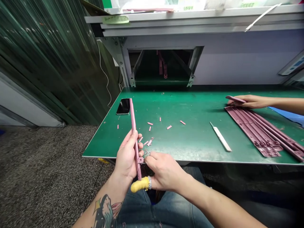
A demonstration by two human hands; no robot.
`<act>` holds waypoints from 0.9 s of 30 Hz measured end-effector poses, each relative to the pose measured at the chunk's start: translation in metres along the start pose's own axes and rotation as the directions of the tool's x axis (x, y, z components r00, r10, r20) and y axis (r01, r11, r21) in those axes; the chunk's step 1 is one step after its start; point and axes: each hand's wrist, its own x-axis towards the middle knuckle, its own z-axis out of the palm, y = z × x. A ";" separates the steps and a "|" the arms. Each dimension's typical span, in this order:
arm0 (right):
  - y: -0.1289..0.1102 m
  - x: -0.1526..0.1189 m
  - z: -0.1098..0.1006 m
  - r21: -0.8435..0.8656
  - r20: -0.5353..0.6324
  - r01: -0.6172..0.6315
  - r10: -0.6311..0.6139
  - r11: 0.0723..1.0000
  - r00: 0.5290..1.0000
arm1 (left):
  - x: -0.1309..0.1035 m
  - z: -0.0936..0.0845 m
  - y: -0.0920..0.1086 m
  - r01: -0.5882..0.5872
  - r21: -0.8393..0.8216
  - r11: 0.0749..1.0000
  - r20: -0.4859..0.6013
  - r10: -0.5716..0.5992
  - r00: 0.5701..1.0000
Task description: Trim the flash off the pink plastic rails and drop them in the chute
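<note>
Long pink plastic strip (134, 133) gripped by left hand (127, 156) near lower end; right hand (163, 171) pinching small tab there. Judged light, stiff, thin, snappable.

bare tattooed left forearm (104, 209), yellow finger cot (139, 185) on right thumb, blue jeans (147, 209).

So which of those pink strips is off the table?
The strip gripped in the left hand; the stack at right lies flat on the table.
</note>
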 end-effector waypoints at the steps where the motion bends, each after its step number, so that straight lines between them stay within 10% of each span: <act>1: -0.001 -0.001 0.000 0.002 -0.001 0.016 -0.016 1.000 1.000 | 0.000 0.000 0.000 0.002 -0.003 1.000 0.002 -0.002 1.000; 27: -0.013 -0.001 -0.013 0.231 -0.081 0.138 -0.123 0.963 0.989 | 0.003 0.000 0.019 0.243 -0.365 0.899 0.382 -0.094 0.920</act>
